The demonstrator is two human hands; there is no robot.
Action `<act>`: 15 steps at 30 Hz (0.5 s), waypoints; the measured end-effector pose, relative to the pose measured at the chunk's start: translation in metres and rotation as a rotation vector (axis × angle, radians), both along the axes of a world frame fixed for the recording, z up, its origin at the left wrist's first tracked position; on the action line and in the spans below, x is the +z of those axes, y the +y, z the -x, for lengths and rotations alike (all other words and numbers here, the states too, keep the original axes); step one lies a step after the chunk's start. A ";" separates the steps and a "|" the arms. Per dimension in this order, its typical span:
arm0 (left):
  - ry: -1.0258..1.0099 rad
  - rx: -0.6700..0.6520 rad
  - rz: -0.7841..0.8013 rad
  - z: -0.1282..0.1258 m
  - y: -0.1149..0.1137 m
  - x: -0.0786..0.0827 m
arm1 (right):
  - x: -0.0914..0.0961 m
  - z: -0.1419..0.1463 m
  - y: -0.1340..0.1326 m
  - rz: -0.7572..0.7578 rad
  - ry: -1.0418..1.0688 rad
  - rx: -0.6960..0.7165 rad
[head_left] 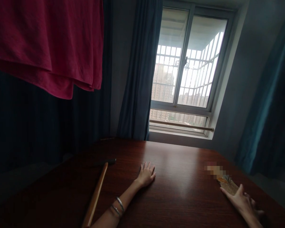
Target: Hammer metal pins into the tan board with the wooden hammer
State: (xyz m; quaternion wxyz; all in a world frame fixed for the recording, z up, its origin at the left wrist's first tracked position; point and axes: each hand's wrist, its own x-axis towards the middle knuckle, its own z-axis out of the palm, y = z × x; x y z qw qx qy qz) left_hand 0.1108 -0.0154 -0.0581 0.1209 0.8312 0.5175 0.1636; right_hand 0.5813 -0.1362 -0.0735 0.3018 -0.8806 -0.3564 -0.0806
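My left hand lies palm down on the dark red-brown wooden table, its fingers spread and nothing in them. Two silvery bangles circle that forearm. To the left of it rests a hammer with a long, light wooden handle and a dark head at the far end. On the right side, my right hand has its thumb and fingers around the near end of a brown, flat, patterned piece. The far end of that piece is pixelated, so its kind cannot be made out.
A pinkish-red cloth hangs at the upper left, in front of dark blue curtains. Behind the table is a sliding window with bars outside. Another curtain hangs at the right.
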 end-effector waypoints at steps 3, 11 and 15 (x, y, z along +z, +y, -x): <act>-0.013 0.003 0.006 0.000 0.000 0.001 | -0.002 -0.004 0.006 0.070 -0.013 0.046; -0.082 0.006 -0.022 0.009 0.001 0.014 | -0.009 0.026 0.043 0.193 -0.050 0.250; -0.106 0.063 -0.075 0.020 0.008 0.023 | 0.001 0.075 0.068 0.243 -0.070 0.394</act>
